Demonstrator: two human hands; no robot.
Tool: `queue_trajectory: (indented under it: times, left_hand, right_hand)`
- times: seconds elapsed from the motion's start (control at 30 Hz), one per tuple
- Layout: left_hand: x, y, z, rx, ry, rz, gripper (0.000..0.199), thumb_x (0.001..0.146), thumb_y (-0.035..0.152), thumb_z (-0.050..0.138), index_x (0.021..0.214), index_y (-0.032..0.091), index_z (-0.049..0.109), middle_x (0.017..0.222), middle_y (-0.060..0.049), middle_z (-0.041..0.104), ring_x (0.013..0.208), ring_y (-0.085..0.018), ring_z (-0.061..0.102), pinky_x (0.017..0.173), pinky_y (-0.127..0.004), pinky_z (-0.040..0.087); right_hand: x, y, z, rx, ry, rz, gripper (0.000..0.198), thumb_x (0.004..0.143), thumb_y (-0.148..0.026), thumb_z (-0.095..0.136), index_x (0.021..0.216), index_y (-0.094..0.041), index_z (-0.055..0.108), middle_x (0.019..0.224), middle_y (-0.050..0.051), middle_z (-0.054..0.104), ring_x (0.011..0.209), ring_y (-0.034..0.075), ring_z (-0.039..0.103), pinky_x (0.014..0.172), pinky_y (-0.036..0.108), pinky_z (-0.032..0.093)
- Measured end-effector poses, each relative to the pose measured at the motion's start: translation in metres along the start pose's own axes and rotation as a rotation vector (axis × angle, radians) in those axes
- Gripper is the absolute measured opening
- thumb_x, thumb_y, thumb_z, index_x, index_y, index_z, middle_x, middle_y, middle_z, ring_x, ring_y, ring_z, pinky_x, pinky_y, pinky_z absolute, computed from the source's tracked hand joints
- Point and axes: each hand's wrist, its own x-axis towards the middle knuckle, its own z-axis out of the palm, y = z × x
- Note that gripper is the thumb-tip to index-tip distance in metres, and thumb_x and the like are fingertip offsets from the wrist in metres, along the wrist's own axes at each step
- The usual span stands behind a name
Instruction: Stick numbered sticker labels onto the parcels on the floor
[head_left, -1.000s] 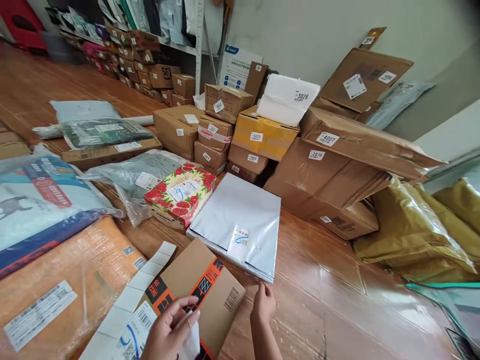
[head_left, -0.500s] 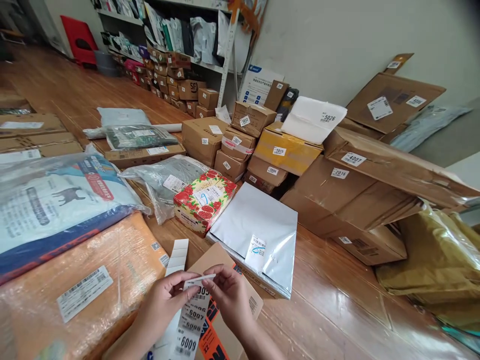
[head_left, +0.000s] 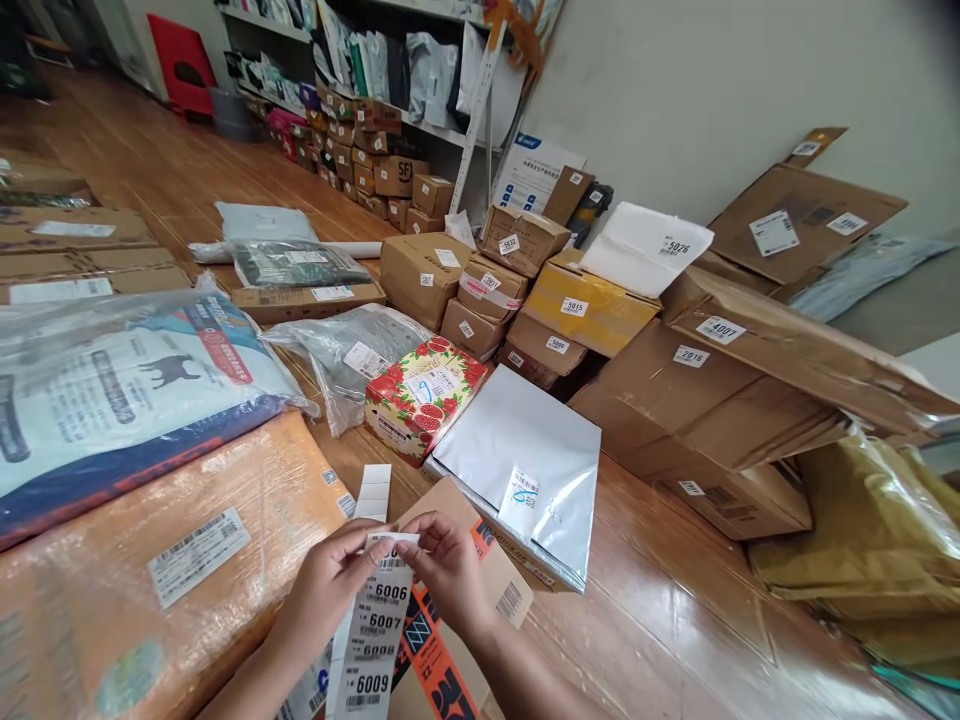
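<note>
A strip of white number labels (head_left: 373, 640) hangs between my hands, printed 6006 to 6009 in black. My left hand (head_left: 337, 560) pinches its top left corner. With thumb and fingers, my right hand (head_left: 448, 560) grips the top right corner, and both thumbs partly cover the uppermost label. Behind my left hand a blank part of the strip (head_left: 374, 491) sticks up. Below my hands lies a brown carton (head_left: 499, 570) with orange and black tape. A grey-wrapped flat parcel (head_left: 540, 440) and a red box with fruit pictures (head_left: 426, 400) are just beyond.
An orange wrapped parcel (head_left: 285, 510) lies at left under a bag with a cat picture (head_left: 172, 365). Numbered cartons (head_left: 592, 300) are stacked along the wall, with large brown boxes (head_left: 720, 400) at right. Shelves (head_left: 480, 100) of parcels stand behind.
The strip's top edge, tilted toward the right before, is now level, and more of the 6006 label shows. My hands have drawn slightly closer together. The whole view has shifted a little.
</note>
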Motion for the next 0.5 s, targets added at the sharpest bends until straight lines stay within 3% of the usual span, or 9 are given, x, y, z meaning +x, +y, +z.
queue_trajectory:
  times: [0.07, 0.17, 0.3, 0.4, 0.5]
  left_hand:
    - [-0.001, -0.006, 0.001, -0.063, -0.049, -0.099, 0.044, 0.074, 0.058, 0.062, 0.090, 0.017, 0.066, 0.085, -0.005, 0.064, 0.091, -0.023, 0.058, 0.083, -0.027, 0.045]
    - [0.001, -0.010, 0.005, -0.004, 0.001, -0.129, 0.049, 0.073, 0.064, 0.057, 0.083, 0.016, 0.063, 0.078, -0.005, 0.065, 0.080, -0.022, 0.058, 0.072, -0.027, 0.045]
    - [0.009, 0.002, 0.000, 0.244, 0.117, -0.042, 0.050, 0.073, 0.067, 0.046, 0.058, 0.020, 0.041, 0.053, 0.002, 0.041, 0.056, -0.014, 0.037, 0.054, -0.025, 0.030]
    - [0.009, 0.019, -0.020, 0.315, 0.128, 0.004, 0.053, 0.075, 0.068, 0.041, 0.054, 0.021, 0.029, 0.050, 0.004, 0.029, 0.053, -0.012, 0.030, 0.053, -0.025, 0.025]
    - [-0.005, 0.022, -0.054, 0.223, 0.032, -0.087, 0.050, 0.072, 0.065, 0.051, 0.056, 0.019, 0.040, 0.053, 0.003, 0.042, 0.055, -0.014, 0.042, 0.053, -0.024, 0.029]
  right_hand:
    - [0.004, 0.004, -0.003, -0.036, 0.040, -0.013, 0.044, 0.058, -0.056, 0.080, 0.069, -0.019, 0.059, 0.061, -0.003, 0.058, 0.052, 0.009, 0.047, 0.048, 0.022, 0.038]
    - [0.010, 0.005, -0.005, -0.127, 0.067, 0.013, 0.045, 0.053, -0.056, 0.082, 0.065, -0.018, 0.060, 0.059, -0.002, 0.058, 0.051, 0.008, 0.046, 0.045, 0.022, 0.036]
    - [0.018, -0.007, 0.001, -0.111, 0.053, 0.132, 0.049, 0.041, -0.049, 0.088, 0.066, -0.017, 0.061, 0.053, -0.005, 0.057, 0.047, 0.008, 0.049, 0.045, 0.021, 0.039]
    - [0.022, -0.018, 0.016, -0.133, 0.001, 0.223, 0.047, 0.038, -0.043, 0.089, 0.062, -0.016, 0.060, 0.053, -0.005, 0.060, 0.047, 0.006, 0.051, 0.046, 0.019, 0.041]
    - [0.026, -0.022, 0.041, -0.172, -0.076, 0.295, 0.047, 0.038, -0.045, 0.088, 0.060, -0.017, 0.058, 0.050, -0.006, 0.058, 0.046, 0.006, 0.052, 0.044, 0.018, 0.040]
